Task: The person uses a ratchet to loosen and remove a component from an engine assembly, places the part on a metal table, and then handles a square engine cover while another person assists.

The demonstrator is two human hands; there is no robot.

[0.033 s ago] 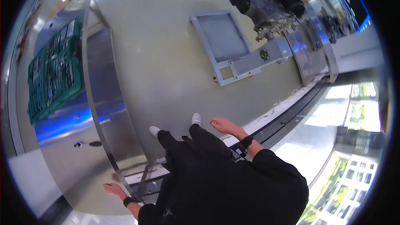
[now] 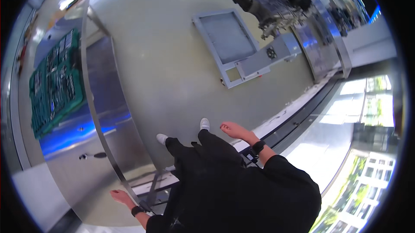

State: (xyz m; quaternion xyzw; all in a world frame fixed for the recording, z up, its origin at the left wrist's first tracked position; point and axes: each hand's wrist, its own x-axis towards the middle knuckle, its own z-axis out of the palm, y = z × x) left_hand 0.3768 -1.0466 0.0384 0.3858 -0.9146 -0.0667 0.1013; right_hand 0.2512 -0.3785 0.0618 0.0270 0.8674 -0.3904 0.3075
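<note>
My left hand (image 2: 121,197) hangs beside the near end of a stainless steel workbench (image 2: 82,190), its fingers loosely curled and nothing showing in them. My right hand (image 2: 232,129) is held out in front of my right hip, over the floor, curled into a loose fist with nothing visible in it. A small ratchet-like tool with a dark handle (image 2: 100,155) lies on the bench top, ahead of my left hand. Farther along the bench lies an opened green tool case (image 2: 71,97) filled with sockets and other metal tools.
Ahead to the right, an engine (image 2: 263,6) is mounted on a grey metal stand (image 2: 246,69) with a rectangular base frame. Another steel bench (image 2: 322,53) stands beside it. A dark ledge (image 2: 298,125) and windows run along my right side.
The view has shifted slightly: the tool case appears a little lower, and the engine a little farther left and higher. Both hands keep nearly the same pose.
</note>
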